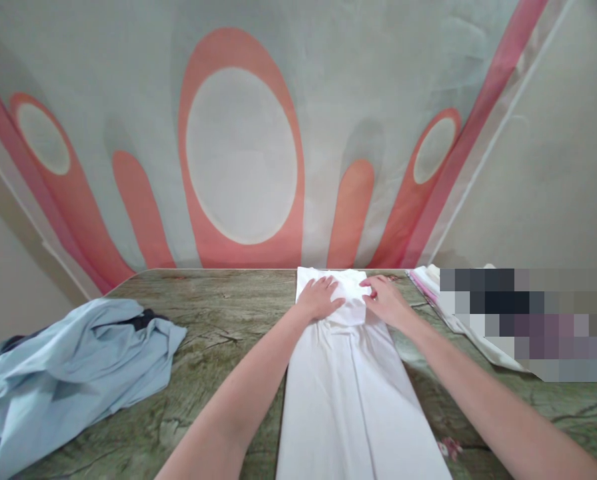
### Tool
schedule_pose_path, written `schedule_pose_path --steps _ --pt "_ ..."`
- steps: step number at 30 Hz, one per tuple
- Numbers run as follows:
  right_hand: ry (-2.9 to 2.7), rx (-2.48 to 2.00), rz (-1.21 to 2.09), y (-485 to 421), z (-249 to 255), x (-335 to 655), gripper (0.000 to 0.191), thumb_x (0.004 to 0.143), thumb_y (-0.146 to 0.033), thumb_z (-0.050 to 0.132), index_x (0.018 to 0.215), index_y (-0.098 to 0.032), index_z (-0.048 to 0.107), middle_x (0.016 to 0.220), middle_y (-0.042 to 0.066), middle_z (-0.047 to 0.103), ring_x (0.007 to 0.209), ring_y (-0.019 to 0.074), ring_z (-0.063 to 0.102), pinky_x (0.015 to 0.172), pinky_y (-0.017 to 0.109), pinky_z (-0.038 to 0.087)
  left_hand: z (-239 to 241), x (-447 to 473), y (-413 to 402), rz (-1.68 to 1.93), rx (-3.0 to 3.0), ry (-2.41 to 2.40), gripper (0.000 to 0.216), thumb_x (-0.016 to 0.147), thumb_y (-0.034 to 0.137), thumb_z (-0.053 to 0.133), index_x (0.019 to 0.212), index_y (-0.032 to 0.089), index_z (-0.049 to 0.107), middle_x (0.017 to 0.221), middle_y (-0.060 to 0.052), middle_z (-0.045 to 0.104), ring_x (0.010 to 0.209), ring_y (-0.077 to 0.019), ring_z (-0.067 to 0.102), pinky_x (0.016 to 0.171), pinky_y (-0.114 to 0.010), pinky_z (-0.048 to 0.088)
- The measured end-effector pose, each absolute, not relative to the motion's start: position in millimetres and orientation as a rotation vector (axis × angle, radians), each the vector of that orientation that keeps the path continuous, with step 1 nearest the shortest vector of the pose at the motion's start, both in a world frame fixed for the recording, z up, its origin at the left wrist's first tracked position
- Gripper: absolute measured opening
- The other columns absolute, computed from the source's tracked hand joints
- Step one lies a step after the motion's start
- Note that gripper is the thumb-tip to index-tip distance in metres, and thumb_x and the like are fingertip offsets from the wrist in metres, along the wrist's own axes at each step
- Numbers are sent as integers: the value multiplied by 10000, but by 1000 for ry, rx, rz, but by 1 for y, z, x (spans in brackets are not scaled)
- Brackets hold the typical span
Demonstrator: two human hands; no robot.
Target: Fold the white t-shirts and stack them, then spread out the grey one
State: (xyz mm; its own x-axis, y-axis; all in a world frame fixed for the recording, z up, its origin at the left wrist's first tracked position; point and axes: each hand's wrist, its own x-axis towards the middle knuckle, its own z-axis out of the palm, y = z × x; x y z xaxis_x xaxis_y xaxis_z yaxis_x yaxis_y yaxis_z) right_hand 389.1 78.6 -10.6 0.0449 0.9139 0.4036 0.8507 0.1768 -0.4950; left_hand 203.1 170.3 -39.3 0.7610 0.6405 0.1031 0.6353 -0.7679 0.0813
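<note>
1. My left hand [321, 298] is open, palm down, with its fingers spread on the folded far end of a white cloth [341, 400].
2. My right hand [386, 303] is at the right edge of that same folded end, its fingers bent and its thumb close to them. I cannot tell whether they pinch the fabric or only touch it.
3. The white cloth lies lengthwise on the table [218, 288], between my forearms. Its folded end is near the table's far edge, and its long part runs toward me and out of view at the bottom. Small creases gather just below the fold, and a seam or crease line runs down the long part.
4. The table has a brown and green wood-grain pattern, with a small pinkish flower print [450, 448] to the right of the cloth.
5. To my left, well apart from the white cloth, a light blue cloth [93, 360] lies crumpled, with a dark cloth [146, 319] showing at its edge.
6. To my right lies more pale fabric [451, 313] with a pink edge, partly hidden by blurred blocks.
7. Beyond the table is a pale backdrop [403, 53] with coral rounded shapes.
</note>
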Motion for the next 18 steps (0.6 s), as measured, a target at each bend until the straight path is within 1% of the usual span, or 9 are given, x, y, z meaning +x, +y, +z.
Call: schedule_pose_path --steps 1,2,4,6,8,10,12,15,18 --pt "-1918 -1581 180 71 -5 383 268 706 -122 515 945 -182 620 959 61 591 692 137 583 736 308 477 -39 203 170 194 2908 1056 648 875 593 177 1383 196 231 1470 -73 177 1337 -240 137 1059 -443 100" --pt "-2038 -1478 247 64 -2 378 280 718 -108 493 943 -196 635 952 52 610 771 153 596 765 305 474 -39 203 169 192 2907 1058 639 878 585 184 1385 198 226 1470 -70 175 1338 -237 134 1061 -440 96" --pt "-2216 -1312 335 47 -2 369 340 737 -105 489 1022 -223 634 1044 49 623 965 185 576 873 329 444 -39 202 168 196 2905 1061 624 882 570 197 1386 202 224 1472 -63 173 1339 -234 131 1063 -436 93" --pt "-2302 -1255 349 32 -10 366 406 771 -150 505 1163 -234 571 1217 57 558 1138 212 489 983 375 373 -39 201 167 208 2907 1063 615 884 562 200 1380 202 236 1471 -62 176 1338 -235 134 1065 -437 92" --pt "-2343 -1268 334 18 -20 368 463 816 -211 493 1278 -236 470 1340 54 451 1240 220 388 1044 409 306 -39 201 166 219 2908 1067 603 888 555 195 1375 203 247 1469 -60 183 1338 -237 137 1065 -442 92" --pt "-2378 -1286 330 9 -27 372 477 855 -240 449 1329 -245 401 1380 37 398 1275 207 339 1065 414 282 -39 202 166 230 2905 1070 585 896 540 183 1371 206 255 1468 -55 187 1338 -233 140 1066 -446 95" --pt "-2385 -1314 308 3 -31 375 459 875 -230 407 1333 -251 395 1375 28 404 1270 193 349 1065 408 292 -36 203 166 253 2886 1062 551 912 498 164 1363 203 275 1464 -50 205 1336 -220 158 1069 -434 111" --pt "-2341 -1333 240 2 -35 376 431 870 -186 388 1291 -250 455 1329 33 465 1228 189 411 1041 407 337 -28 198 164 338 2819 1036 497 932 378 152 1351 159 302 1443 -67 261 1323 -171 214 1074 -359 163" --pt "-2270 -1297 199 5 -37 377 416 847 -141 396 1227 -253 522 1264 34 530 1165 187 480 1001 393 393 -21 180 152 355 2783 1030 473 913 285 205 1335 105 319 1428 -98 288 1316 -150 237 1069 -302 195"
